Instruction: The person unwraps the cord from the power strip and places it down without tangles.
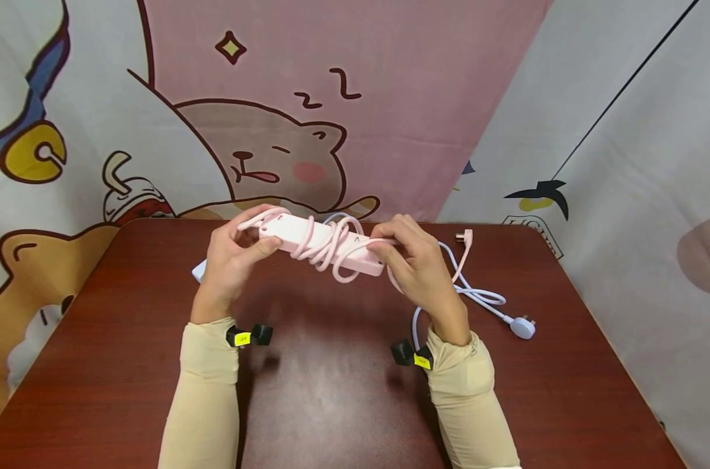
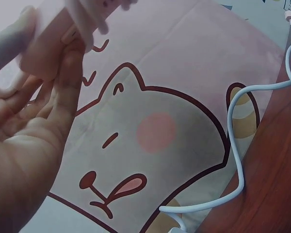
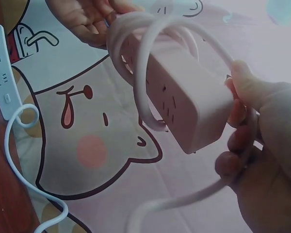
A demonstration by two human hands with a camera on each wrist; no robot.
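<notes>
Left hand [image 1: 226, 264], thumb and fingers curled, grips one end of a smooth, boxy pink power strip [image 1: 288, 229] above the glossy reddish-brown worktop [image 1: 331, 397]; the right hand [image 1: 416, 264] pinches its rounded, coiled cord [image 3: 144, 56]. The right-wrist view reveals socket slots [image 3: 169, 109] unseen in the head view.

Soft, even light fills the head view, leaving pale glare and dim shadows on the table [image 1: 331, 410]. Both wrist views are hazy, washed out at an upper corner; the left one's power strip [image 2: 47, 41] seems out of focus.
</notes>
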